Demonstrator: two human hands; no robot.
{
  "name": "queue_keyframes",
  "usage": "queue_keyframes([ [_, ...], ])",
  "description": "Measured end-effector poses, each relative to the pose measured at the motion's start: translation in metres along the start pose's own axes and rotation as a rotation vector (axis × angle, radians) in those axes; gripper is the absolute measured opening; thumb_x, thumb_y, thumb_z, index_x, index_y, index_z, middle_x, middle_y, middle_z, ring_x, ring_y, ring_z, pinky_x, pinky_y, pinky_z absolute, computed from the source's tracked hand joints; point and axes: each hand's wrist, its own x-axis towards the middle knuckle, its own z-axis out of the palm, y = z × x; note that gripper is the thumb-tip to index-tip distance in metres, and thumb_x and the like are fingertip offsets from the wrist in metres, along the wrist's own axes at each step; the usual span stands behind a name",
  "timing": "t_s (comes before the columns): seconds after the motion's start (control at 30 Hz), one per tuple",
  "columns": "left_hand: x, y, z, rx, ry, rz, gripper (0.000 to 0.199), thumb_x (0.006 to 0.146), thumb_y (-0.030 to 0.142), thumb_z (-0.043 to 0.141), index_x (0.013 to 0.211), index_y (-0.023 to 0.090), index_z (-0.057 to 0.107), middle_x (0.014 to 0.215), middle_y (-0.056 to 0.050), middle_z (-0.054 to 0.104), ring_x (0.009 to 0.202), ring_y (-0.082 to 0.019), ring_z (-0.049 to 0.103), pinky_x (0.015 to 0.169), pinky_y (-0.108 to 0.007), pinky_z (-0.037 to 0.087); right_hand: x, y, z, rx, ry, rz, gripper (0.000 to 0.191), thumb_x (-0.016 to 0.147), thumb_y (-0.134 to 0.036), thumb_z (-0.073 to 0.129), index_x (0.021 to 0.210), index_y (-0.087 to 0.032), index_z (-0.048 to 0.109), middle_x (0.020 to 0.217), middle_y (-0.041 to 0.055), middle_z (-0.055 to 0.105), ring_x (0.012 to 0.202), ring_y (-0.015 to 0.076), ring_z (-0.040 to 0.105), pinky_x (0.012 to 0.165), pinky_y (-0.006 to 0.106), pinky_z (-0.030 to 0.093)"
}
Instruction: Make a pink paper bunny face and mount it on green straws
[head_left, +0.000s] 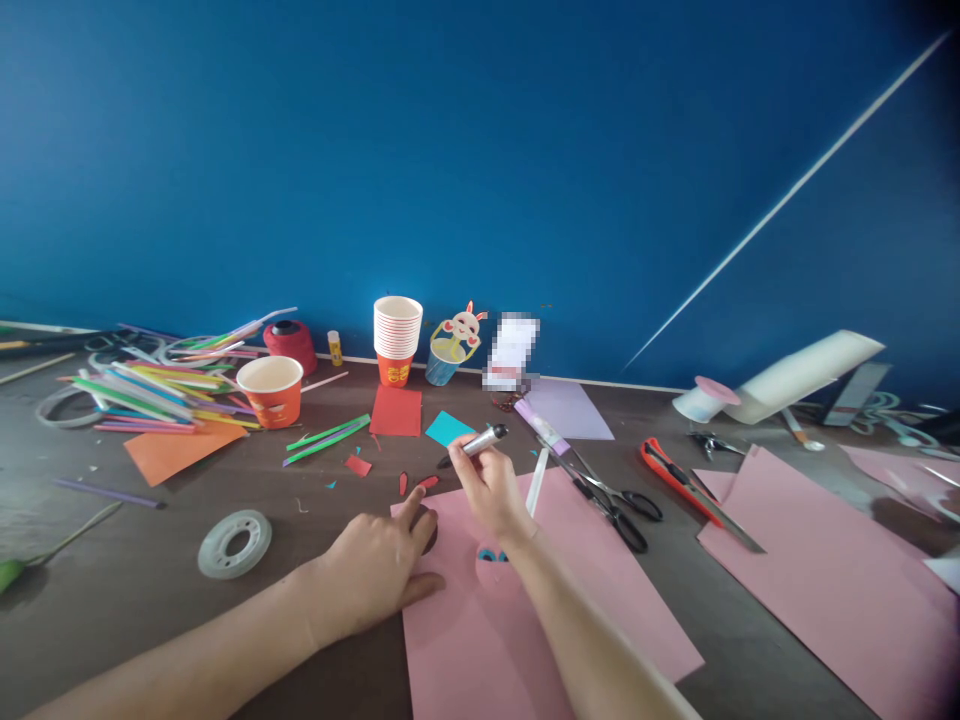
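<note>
Pink paper (465, 650) lies beneath the left hand (375, 565) and the right hand (486, 490), well in from the far edge of the desk (169, 600). From where I stand, the right is closed around a silver marker (486, 439), dark tip aimed left, near a small red cutout (428, 482). That cutout sits just beyond the paper, at the left's outstretched index fingertip; the left's thumb stands apart from its fingers

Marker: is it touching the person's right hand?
Touching. The head view shows the right hand gripping the marker by its silver barrel, with no gap.
</note>
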Motion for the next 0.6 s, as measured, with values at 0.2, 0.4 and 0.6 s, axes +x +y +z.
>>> queue_keyframes([
  [0.2,-0.003,-0.005,0.007,-0.278,0.091,-0.040,0.054,0.084,0.052,0.033,0.127,0.019,0.031,0.137,-0.017,0.035,0.104,-0.030,0.055,0.080,-0.042,0.048,-0.009,-0.001,-0.002,0.181,0.024,0.039,0.020,0.088,-0.024,0.038,0.106,-0.020,0.047,0.068,-0.0009,0.062,0.054,0.0113,0.058,0.057,0.021,0.045],
  [0.4,-0.002,-0.008,0.017,-0.381,0.139,-0.004,0.059,0.081,0.055,0.038,0.129,0.021,0.028,0.139,-0.018,0.032,0.103,-0.027,0.056,0.082,-0.040,0.047,-0.015,-0.007,-0.007,0.111,-0.115,0.012,0.022,0.082,-0.011,0.038,0.098,-0.022,0.046,0.078,-0.0002,0.065,0.066,0.0142,0.061,0.062,0.023,0.046],
  [0.6,-0.005,-0.007,0.010,-0.334,0.159,0.074,0.051,0.081,0.049,0.043,0.122,0.019,0.037,0.126,-0.014,0.049,0.092,-0.025,0.060,0.073,-0.034,0.049,-0.014,-0.007,-0.006,0.049,-0.222,-0.041,0.024,0.081,-0.008,0.037,0.099,-0.022,0.043,0.088,0.0015,0.065,0.079,0.0158,0.061,0.069,0.025,0.045],
])
